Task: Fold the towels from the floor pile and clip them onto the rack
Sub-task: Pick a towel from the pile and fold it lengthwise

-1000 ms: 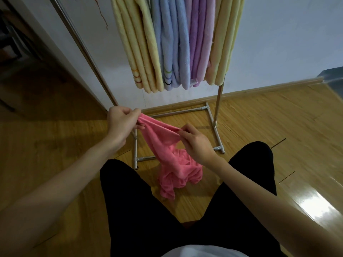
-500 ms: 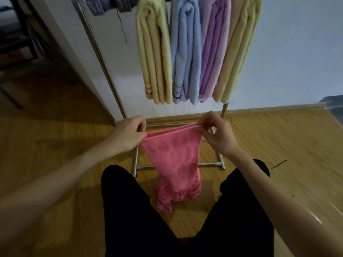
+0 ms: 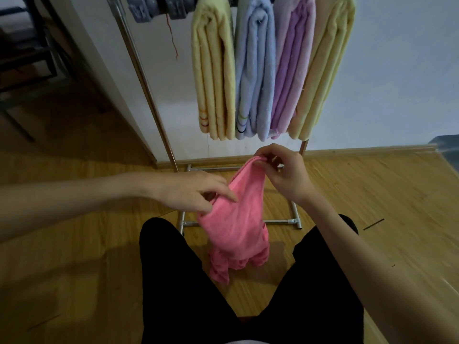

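Note:
A pink towel [image 3: 236,219] hangs in front of me, its lower end bunched on the wooden floor between my legs. My right hand [image 3: 283,175] pinches its gathered top edge. My left hand [image 3: 196,194] is lower, fingers spread against the towel's left side; whether it grips the cloth is unclear. Behind stands the metal rack [image 3: 149,95], with folded towels hanging from it: a yellow towel [image 3: 213,78], a blue towel [image 3: 253,75], a purple towel [image 3: 288,75] and a second yellow towel [image 3: 323,70].
Grey clips [image 3: 159,8] hang on the rack's top bar at the left. The rack's base frame [image 3: 280,222] lies on the floor just ahead of my knees. A white wall is behind, and dark furniture [image 3: 24,58] stands at the far left.
The towel's top edge was stretched wide between both hands. Now my right hand holds the gathered top and my left hand has slid down to the towel's side.

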Motion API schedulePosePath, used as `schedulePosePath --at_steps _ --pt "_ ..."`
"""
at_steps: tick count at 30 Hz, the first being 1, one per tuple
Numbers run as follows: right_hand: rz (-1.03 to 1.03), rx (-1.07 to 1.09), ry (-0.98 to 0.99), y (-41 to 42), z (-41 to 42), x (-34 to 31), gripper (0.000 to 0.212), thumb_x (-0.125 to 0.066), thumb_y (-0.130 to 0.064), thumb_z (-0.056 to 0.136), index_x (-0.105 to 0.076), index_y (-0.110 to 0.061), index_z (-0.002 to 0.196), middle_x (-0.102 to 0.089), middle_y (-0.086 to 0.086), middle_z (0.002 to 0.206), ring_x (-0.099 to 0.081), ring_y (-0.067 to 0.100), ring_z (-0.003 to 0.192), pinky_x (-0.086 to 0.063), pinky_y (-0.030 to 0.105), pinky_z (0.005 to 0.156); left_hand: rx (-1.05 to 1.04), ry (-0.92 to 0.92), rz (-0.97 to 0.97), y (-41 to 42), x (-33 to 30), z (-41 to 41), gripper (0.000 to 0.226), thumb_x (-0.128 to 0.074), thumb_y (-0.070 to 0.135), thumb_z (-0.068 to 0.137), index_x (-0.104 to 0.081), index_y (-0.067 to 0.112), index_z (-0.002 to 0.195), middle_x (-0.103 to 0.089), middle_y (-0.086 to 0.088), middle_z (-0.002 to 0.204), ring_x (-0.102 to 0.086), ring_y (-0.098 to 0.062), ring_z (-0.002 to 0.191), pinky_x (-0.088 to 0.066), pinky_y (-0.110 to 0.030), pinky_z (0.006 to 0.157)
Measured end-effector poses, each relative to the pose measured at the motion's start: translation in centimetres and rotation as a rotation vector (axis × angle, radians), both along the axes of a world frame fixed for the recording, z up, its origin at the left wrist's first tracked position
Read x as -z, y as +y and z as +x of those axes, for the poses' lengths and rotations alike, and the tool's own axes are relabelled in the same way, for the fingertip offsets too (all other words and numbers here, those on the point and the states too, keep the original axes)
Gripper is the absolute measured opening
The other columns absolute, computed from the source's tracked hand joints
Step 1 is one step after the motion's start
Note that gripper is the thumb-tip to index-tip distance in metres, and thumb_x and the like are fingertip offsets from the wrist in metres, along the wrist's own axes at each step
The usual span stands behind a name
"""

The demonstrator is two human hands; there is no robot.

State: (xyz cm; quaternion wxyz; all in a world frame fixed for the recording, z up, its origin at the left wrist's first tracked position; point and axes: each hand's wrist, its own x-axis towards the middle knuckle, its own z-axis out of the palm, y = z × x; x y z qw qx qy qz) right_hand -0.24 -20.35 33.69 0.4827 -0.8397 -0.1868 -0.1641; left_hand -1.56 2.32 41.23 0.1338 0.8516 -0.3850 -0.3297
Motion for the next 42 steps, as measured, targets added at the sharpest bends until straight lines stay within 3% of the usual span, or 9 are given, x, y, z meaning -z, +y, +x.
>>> schedulePosePath --at_steps 5,7,10,14,16,21,24,30,42 --pt "-0.042 -0.057 0.005 0.7 -0.1 0.1 0.014 -0.065 -0.001 0.084 -0.068 -0.010 0.094 -0.064 -0.006 0.083 -0.055 0.003 0.069 -0.047 0.018 0.065 0.199 -0.091 0.028 0.9 0.3 0.4 0.062 -0.057 0.000 0.081 -0.047 0.021 0.139 -0.055 0.002 0.122 -0.052 -0.002 0.103 -0.045 -0.015 0.082" --pt "-0.046 -0.071 0.007 1.0 -0.1 0.0 0.015 -0.065 0.000 0.084 -0.068 -0.011 0.094 -0.066 -0.005 0.084 -0.056 0.004 0.069 -0.048 0.020 0.065 0.330 -0.264 -0.114 0.8 0.9 0.4 0.056 -0.066 -0.008 0.076 -0.056 0.009 0.129 -0.064 -0.013 0.111 -0.059 -0.014 0.095 -0.046 -0.014 0.079" --pt "-0.048 -0.086 0.001 1.2 -0.3 -0.2 0.017 -0.064 0.002 0.083 -0.068 -0.011 0.095 -0.064 -0.008 0.083 -0.056 0.006 0.070 -0.048 0.019 0.065 0.486 -0.561 -0.156 0.8 1.2 0.4 0.042 -0.073 -0.007 0.068 -0.068 0.005 0.108 -0.070 -0.009 0.084 -0.064 -0.017 0.070 -0.043 -0.017 0.063" --pt "-0.049 -0.090 0.011 1.1 -0.3 -0.3 0.017 -0.064 0.001 0.083 -0.068 -0.011 0.095 -0.063 -0.008 0.083 -0.055 0.003 0.070 -0.046 0.016 0.065 0.462 -0.676 -0.072 0.2 0.7 -0.1 0.027 -0.068 0.006 0.079 -0.068 0.013 0.104 -0.062 0.002 0.081 -0.057 -0.012 0.068 -0.051 -0.028 0.060" --pt "-0.046 -0.093 0.025 1.0 -0.2 -0.3 0.018 -0.064 0.001 0.083 -0.068 -0.012 0.095 -0.064 -0.008 0.083 -0.056 0.003 0.070 -0.045 0.015 0.066 0.342 -0.681 -0.064 -0.1 0.0 -0.3 0.016 -0.059 0.020 0.087 -0.068 0.018 0.101 -0.052 0.009 0.084 -0.045 -0.005 0.074 -0.044 -0.028 0.069" --pt "-0.014 -0.099 0.032 1.2 -0.4 -0.1 0.014 -0.066 -0.002 0.084 -0.069 -0.010 0.096 -0.066 -0.007 0.083 -0.057 0.003 0.070 -0.046 0.015 0.066 0.566 -0.854 -0.075 0.4 -0.3 -0.1 0.013 -0.060 0.025 0.084 -0.071 0.025 0.091 -0.065 0.003 0.111 -0.052 -0.015 0.111 -0.043 -0.033 0.089" --pt "0.017 -0.111 0.036 1.2 -0.5 0.1 0.012 -0.069 -0.005 0.085 -0.069 -0.011 0.096 -0.067 -0.007 0.082 -0.059 0.004 0.071 -0.048 0.018 0.067 0.468 -0.882 -0.072 0.2 -0.1 0.0 0.032 -0.040 0.032 0.093 -0.071 0.023 0.091 -0.069 0.007 0.097 -0.055 -0.013 0.104 -0.036 -0.032 0.092" --pt "0.099 -0.150 0.084 1.1 -1.2 0.5 0.009 -0.071 -0.008 0.085 -0.069 -0.007 0.094 -0.071 0.007 0.082 -0.066 0.023 0.073 -0.056 0.037 0.067 0.162 -0.962 -0.193 0.1 0.9 -0.3 0.036 -0.041 0.040 0.094 -0.069 0.019 0.087 -0.065 0.006 0.082 -0.052 -0.016 0.089 -0.032 -0.033 0.087" --pt "0.261 -0.291 0.219 0.3 -2.2 0.0 0.019 -0.062 0.003 0.089 -0.067 -0.010 0.102 -0.070 0.003 0.090 -0.068 0.014 0.076 -0.055 0.028 0.068 -0.137 -1.013 -0.324 -1.2 2.1 -1.6 0.040 -0.047 0.041 0.090 -0.074 0.013 0.083 -0.067 0.003 0.073 -0.053 -0.019 0.078 -0.034 -0.035 0.079"
